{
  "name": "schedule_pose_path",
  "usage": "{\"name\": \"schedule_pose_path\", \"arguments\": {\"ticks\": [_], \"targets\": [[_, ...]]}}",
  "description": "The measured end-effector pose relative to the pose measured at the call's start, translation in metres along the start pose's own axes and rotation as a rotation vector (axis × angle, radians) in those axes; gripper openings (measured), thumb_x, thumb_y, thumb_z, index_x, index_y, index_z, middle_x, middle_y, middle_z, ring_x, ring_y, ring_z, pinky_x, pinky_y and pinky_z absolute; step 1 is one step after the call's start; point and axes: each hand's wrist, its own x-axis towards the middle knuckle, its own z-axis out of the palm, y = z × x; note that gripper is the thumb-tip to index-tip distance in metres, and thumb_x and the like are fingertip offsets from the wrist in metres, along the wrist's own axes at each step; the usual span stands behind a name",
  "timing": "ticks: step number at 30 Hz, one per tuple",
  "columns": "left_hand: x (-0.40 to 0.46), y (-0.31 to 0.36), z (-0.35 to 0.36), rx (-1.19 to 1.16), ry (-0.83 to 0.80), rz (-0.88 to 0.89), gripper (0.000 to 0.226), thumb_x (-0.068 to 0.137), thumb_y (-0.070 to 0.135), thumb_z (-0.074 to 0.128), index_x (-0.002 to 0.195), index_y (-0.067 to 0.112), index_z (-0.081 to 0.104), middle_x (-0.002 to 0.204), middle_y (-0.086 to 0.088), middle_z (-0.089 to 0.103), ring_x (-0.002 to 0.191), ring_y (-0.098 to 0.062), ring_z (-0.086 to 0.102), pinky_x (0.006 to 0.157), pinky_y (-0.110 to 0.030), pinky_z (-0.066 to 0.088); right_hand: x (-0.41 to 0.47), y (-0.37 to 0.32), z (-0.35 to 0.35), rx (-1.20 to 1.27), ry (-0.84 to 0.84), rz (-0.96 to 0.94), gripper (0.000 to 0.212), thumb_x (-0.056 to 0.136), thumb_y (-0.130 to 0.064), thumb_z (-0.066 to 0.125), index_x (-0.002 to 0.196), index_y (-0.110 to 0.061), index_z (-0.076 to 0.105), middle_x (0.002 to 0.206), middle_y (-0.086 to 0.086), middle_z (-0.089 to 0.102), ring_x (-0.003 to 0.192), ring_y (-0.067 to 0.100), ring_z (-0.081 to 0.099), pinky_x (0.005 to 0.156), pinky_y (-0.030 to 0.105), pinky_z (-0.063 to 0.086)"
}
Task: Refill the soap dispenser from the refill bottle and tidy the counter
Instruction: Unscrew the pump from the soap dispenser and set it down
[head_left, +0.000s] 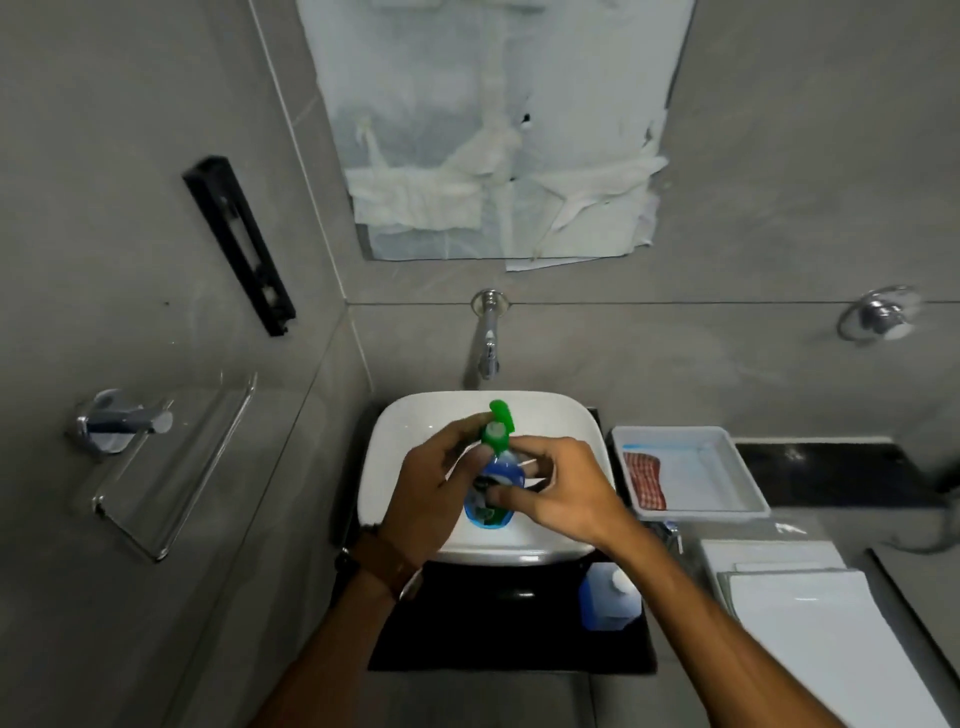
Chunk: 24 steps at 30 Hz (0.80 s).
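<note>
Both hands hold the soap dispenser (493, 488) over the white basin (405, 431). The dispenser is a clear bottle with a blue label and a green pump head. My left hand (434, 493) wraps its left side, fingertips near the green pump collar. My right hand (550, 488) grips its right side, thumb pressed on the label. The refill bottle (608, 597), blue with a white cap, stands on the black counter at the basin's front right corner, under my right forearm.
A chrome tap (487, 338) juts from the wall above the basin. A white tray (727, 467) holding a red checked cloth (644, 480) sits right of the basin. White panels (810, 618) lie at the front right. A glass shelf (156, 467) hangs on the left wall.
</note>
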Motion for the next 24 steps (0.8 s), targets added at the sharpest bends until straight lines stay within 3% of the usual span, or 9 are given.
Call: {"name": "schedule_pose_path", "arguments": {"ticks": [4,6,8,11,13,15,18,22,24], "targets": [[0.018,0.016,0.021,0.094,0.076,0.103,0.036,0.086,0.016,0.078,0.116,0.026,0.061,0.105,0.008,0.067,0.102,-0.003,0.065,0.098,-0.018,0.052,-0.006,-0.002,-0.018,-0.072,0.097,-0.023,0.045,0.078,-0.039,0.087,0.121,-0.033,0.076,0.111,-0.018,0.079,0.099,0.004,0.073,0.087,0.026,0.064],[0.022,0.026,0.035,0.135,0.105,0.099,0.040,0.084,0.023,0.080,0.116,0.026,0.057,0.104,0.004,0.062,0.101,-0.007,0.063,0.093,-0.016,0.050,-0.009,-0.005,-0.022,-0.097,0.123,-0.039,0.040,0.076,-0.043,0.084,0.114,-0.035,0.078,0.104,-0.020,0.079,0.095,0.000,0.073,0.080,0.018,0.062],[0.022,0.035,0.047,0.142,0.053,0.072,0.041,0.088,0.037,0.071,0.123,0.025,0.054,0.108,0.006,0.063,0.103,-0.003,0.063,0.089,-0.011,0.047,-0.012,-0.007,-0.024,-0.089,0.145,-0.040,0.039,0.073,-0.044,0.079,0.111,-0.036,0.079,0.099,-0.022,0.080,0.092,-0.003,0.073,0.075,0.017,0.062],[0.015,0.041,0.053,0.049,-0.056,-0.015,0.045,0.094,0.050,0.051,0.136,0.034,0.048,0.102,0.028,0.069,0.100,0.012,0.064,0.080,-0.006,0.048,-0.012,-0.006,-0.029,-0.086,0.173,-0.034,0.043,0.073,-0.048,0.079,0.113,-0.033,0.079,0.096,-0.023,0.079,0.094,-0.005,0.072,0.076,0.015,0.061],[0.008,0.039,0.047,0.020,-0.040,0.011,0.039,0.096,0.044,0.050,0.135,0.041,0.051,0.110,0.037,0.067,0.108,0.013,0.063,0.085,-0.009,0.051,-0.012,-0.005,-0.035,-0.090,0.207,-0.014,0.048,0.072,-0.049,0.085,0.117,-0.032,0.079,0.097,-0.030,0.075,0.096,-0.012,0.068,0.073,0.007,0.056],[0.005,0.038,0.038,0.061,0.070,0.090,0.035,0.099,0.031,0.057,0.133,0.032,0.061,0.119,0.025,0.070,0.108,0.003,0.066,0.091,-0.020,0.056,-0.012,-0.002,-0.041,-0.085,0.236,0.005,0.050,0.072,-0.046,0.089,0.119,-0.033,0.077,0.093,-0.038,0.070,0.095,-0.018,0.065,0.071,0.003,0.053],[0.007,0.037,0.030,0.108,0.188,0.158,0.029,0.096,0.012,0.066,0.125,0.013,0.068,0.115,-0.001,0.075,0.110,-0.016,0.070,0.101,-0.045,0.056,-0.014,-0.002,-0.044,-0.081,0.239,0.003,0.052,0.071,-0.050,0.087,0.119,-0.035,0.077,0.094,-0.039,0.070,0.093,-0.016,0.067,0.072,0.006,0.055],[0.017,0.044,0.029,0.157,0.043,0.144,0.047,0.095,0.018,0.067,0.140,0.013,0.057,0.134,-0.006,0.067,0.127,-0.019,0.062,0.109,-0.048,0.049,-0.011,-0.005,-0.039,-0.103,0.196,-0.018,0.051,0.074,-0.045,0.089,0.122,-0.034,0.076,0.101,-0.033,0.072,0.092,-0.007,0.071,0.076,0.007,0.055],[0.022,0.043,0.028,0.171,0.033,0.150,0.048,0.093,0.020,0.070,0.139,0.013,0.059,0.132,-0.006,0.069,0.125,-0.017,0.064,0.108,-0.046,0.051,-0.009,-0.006,-0.035,-0.124,0.182,-0.015,0.050,0.077,-0.044,0.088,0.124,-0.033,0.075,0.107,-0.027,0.072,0.089,-0.005,0.069,0.074,0.007,0.054]]}}
